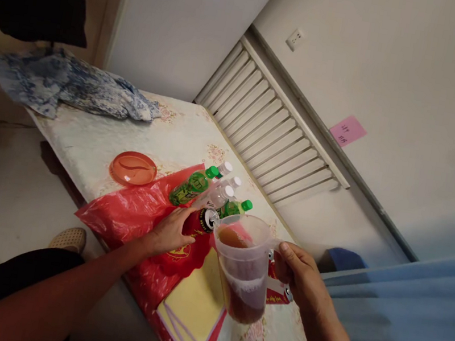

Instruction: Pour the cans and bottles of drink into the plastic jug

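My right hand (295, 270) is closed around the handle of a clear plastic jug (244, 271) with brown liquid and some foam inside. The jug's spout is at the open top of a red and black drink can (199, 222); I cannot tell whether liquid runs between them. My left hand (172, 232) curves round the can's near side, thumb and fingers apart on either side of it. Under the can is a red scallop-edged item (185, 257) with gold print. Below that, yellow cloths (193, 303) lie stacked on a red plastic bag (135, 208).
Green-capped bottles (192, 186) and white-capped clear bottles (220, 195) stand close behind the can. An orange plastic dish (133, 168) sits to the left on the flowered tablecloth (182, 129). Red cans (277, 293) are partly hidden behind the jug. A radiator (277, 126) lines the wall.
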`<state>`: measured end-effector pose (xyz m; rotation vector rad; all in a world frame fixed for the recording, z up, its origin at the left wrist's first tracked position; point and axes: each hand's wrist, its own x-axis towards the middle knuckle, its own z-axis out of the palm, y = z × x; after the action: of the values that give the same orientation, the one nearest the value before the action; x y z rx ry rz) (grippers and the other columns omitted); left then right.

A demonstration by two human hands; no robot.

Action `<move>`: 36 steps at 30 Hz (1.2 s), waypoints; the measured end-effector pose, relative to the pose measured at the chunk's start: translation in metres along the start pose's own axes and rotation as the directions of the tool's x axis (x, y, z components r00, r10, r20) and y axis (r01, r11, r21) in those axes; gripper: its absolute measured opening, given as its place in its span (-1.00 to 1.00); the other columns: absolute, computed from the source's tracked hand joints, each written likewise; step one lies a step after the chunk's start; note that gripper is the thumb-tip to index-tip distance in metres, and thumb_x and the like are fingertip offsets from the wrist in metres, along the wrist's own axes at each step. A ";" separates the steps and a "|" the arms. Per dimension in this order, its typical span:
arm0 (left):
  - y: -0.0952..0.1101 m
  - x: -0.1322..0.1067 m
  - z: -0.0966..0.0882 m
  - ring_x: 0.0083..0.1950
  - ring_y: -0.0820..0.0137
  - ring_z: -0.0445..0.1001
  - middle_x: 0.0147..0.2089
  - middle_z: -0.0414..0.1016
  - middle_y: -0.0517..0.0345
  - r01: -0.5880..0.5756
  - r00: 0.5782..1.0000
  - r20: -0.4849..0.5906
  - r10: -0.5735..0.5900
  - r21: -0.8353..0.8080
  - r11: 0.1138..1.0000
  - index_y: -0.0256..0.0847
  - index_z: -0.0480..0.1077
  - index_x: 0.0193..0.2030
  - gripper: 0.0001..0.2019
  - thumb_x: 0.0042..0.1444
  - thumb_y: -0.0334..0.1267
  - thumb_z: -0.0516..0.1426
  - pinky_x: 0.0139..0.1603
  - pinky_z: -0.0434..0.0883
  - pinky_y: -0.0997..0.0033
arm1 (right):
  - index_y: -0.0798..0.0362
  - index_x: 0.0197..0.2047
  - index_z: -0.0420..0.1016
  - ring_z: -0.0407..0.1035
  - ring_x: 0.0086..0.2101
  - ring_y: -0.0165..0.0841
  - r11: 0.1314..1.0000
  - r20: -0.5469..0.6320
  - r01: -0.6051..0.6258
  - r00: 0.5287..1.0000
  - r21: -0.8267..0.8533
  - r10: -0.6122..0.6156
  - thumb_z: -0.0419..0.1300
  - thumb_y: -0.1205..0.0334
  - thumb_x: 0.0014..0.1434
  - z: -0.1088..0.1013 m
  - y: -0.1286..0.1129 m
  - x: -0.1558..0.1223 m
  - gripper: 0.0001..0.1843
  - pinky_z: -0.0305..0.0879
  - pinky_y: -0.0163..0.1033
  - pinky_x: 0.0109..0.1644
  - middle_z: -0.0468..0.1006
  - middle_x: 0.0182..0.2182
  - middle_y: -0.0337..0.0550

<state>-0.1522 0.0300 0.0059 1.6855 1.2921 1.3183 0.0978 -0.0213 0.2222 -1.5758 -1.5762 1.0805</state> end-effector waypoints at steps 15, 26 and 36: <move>0.003 -0.002 -0.003 0.26 0.10 0.34 0.21 0.40 -0.09 -0.017 1.000 0.021 0.017 0.027 0.999 -0.25 0.23 0.25 -0.26 -0.14 -0.40 0.29 0.32 0.27 0.08 | 0.03 -0.62 0.20 -0.05 -0.69 -0.52 0.996 0.051 0.006 0.999 -0.090 -0.002 0.25 -0.28 0.07 -0.003 -0.004 0.003 -0.41 -0.12 -0.33 -0.60 0.11 -0.75 -0.39; -0.002 -0.001 -0.002 0.28 0.12 0.32 0.25 0.37 -0.06 -0.045 0.999 0.023 0.044 0.035 0.998 -0.24 0.22 0.27 -0.27 -0.12 -0.38 0.26 0.33 0.26 0.12 | 0.02 -0.63 0.19 -0.04 -0.68 -0.51 0.993 0.072 0.009 0.997 -0.117 -0.001 0.22 -0.30 0.09 -0.003 -0.011 0.001 -0.39 -0.13 -0.32 -0.58 0.12 -0.76 -0.37; -0.004 0.000 0.000 0.28 0.11 0.31 0.25 0.36 -0.08 -0.038 0.999 0.033 0.036 0.050 0.998 -0.24 0.21 0.28 -0.27 -0.11 -0.36 0.25 0.33 0.26 0.10 | 0.03 -0.64 0.20 -0.07 -0.70 -0.53 0.995 0.059 0.009 0.998 -0.103 -0.003 0.25 -0.30 0.05 -0.004 -0.014 0.000 -0.39 -0.16 -0.32 -0.60 0.11 -0.79 -0.38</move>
<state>-0.1537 0.0307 0.0027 1.7660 1.2910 1.2840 0.0951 -0.0195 0.2366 -1.6190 -1.6990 1.0657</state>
